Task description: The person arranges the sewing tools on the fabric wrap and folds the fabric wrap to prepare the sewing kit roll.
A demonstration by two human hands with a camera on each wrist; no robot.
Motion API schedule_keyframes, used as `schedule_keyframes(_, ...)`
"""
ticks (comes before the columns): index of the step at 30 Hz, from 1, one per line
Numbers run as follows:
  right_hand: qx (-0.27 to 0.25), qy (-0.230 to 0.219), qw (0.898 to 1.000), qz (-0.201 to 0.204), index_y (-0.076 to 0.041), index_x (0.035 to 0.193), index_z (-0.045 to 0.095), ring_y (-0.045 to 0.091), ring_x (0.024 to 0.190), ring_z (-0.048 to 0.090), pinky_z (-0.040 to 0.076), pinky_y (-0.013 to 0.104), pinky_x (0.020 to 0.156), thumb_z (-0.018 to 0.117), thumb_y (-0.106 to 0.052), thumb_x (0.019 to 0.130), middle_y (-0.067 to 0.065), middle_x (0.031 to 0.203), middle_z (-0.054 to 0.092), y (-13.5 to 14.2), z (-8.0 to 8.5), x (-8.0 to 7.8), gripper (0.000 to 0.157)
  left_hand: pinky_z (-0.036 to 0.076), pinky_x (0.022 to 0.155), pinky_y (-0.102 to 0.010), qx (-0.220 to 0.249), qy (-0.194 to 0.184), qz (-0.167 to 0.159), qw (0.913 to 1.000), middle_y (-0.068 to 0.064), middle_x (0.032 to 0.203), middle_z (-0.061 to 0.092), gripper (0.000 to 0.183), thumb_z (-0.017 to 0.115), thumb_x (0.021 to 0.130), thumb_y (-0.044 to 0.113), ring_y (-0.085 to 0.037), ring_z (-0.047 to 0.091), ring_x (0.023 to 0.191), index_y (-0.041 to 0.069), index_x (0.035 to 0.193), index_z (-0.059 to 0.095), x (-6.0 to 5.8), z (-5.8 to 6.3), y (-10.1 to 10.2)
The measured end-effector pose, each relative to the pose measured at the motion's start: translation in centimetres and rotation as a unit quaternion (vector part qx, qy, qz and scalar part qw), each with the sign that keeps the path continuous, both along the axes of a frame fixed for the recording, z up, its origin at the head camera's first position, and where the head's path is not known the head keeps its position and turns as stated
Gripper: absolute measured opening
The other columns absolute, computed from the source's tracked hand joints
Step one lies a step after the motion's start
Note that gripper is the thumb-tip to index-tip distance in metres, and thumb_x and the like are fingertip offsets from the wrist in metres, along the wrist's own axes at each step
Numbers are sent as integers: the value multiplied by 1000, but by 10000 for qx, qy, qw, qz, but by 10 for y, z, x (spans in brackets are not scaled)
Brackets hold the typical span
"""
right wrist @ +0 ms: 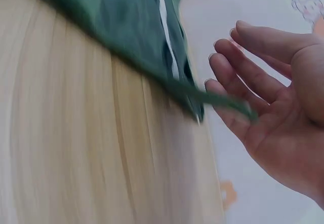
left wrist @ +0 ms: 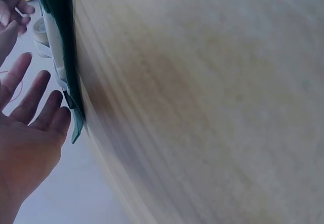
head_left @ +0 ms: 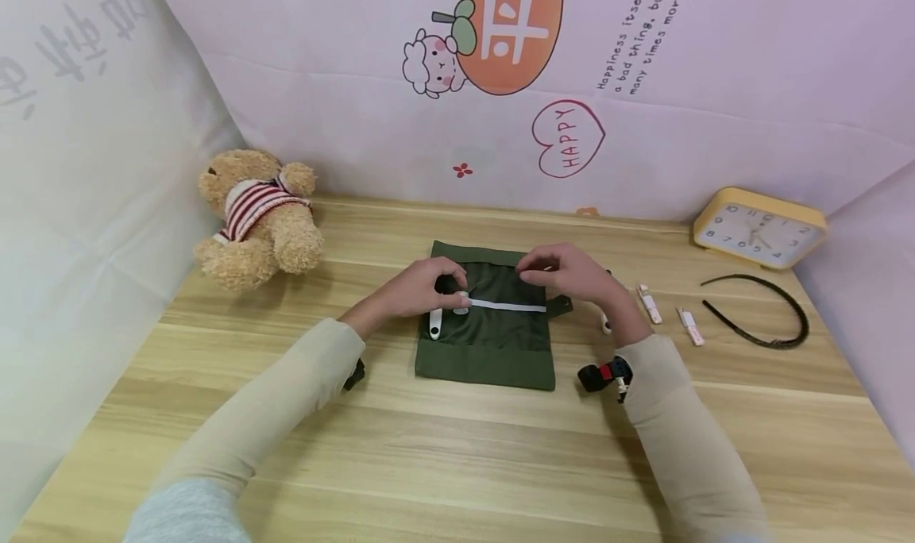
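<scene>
A dark green fabric pouch [head_left: 486, 367] lies unfolded on the table, with a white elastic band [head_left: 511, 306] across its middle. My left hand [head_left: 426, 286] hovers over its left part, thumb close to a small round whitish roll [head_left: 462, 305] at the band; in the left wrist view its fingers [left wrist: 38, 97] are spread and hold nothing. Just left of the roll is a slim white handle [head_left: 435, 325] with a black dot. Above the pouch's upper right, my right hand [head_left: 565, 271] has loosely bent fingers and an empty palm. A green strap [right wrist: 223, 100] sticks out near it.
A teddy bear [head_left: 260, 217] in a striped shirt sits at the back left. To the right are two small pale strips [head_left: 649, 303], a black headband [head_left: 801, 313] and a yellow clock [head_left: 761, 229]. A white object [head_left: 606, 323] is partly hidden by my right forearm.
</scene>
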State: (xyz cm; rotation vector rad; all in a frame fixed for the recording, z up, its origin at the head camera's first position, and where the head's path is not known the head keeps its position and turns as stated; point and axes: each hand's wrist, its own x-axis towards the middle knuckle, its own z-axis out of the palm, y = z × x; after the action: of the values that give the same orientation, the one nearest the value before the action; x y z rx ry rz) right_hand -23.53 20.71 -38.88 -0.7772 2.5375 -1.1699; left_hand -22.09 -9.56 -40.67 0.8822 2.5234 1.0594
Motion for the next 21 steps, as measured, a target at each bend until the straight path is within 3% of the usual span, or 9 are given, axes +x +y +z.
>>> schedule_keyframes(7, 32, 54, 9989, -474, 0, 115, 73, 22, 97, 63, 52, 29, 83, 65, -17, 101, 10, 108, 72, 36, 5, 9, 23, 45, 103, -38, -128, 30, -48, 9999, -4, 128, 64, 32, 76, 94, 30, -20, 56, 121, 9, 116, 70, -1, 0, 2)
schedule_keyframes(11, 108, 7, 9972, -737, 0, 117, 73, 20, 98, 62, 50, 25, 81, 65, -19, 102, 11, 111, 71, 50, 9, 13, 26, 44, 106, -37, -282, 215, -229, 9991, -7, 135, 62, 36, 76, 93, 31, -22, 55, 126, 7, 119, 70, -3, 1, 5)
schedule_keyframes(16, 247, 50, 9960, -857, -1, 119, 72, 18, 98, 61, 50, 24, 79, 64, -21, 102, 11, 113, 70, 63, 8, 14, 28, 34, 116, -41, -422, 387, -420, 9975, -12, 146, 55, 42, 77, 93, 33, -28, 44, 141, 5, 123, 70, -4, 1, 9)
schedule_keyframes(21, 325, -37, 9941, -1033, 0, 121, 70, 23, 97, 63, 53, 28, 78, 64, -24, 102, 14, 114, 69, 77, 5, 13, 31, 27, 120, -43, -517, 352, -435, 9971, -13, 150, 51, 46, 76, 93, 35, -30, 33, 148, 5, 127, 68, -4, 1, 11)
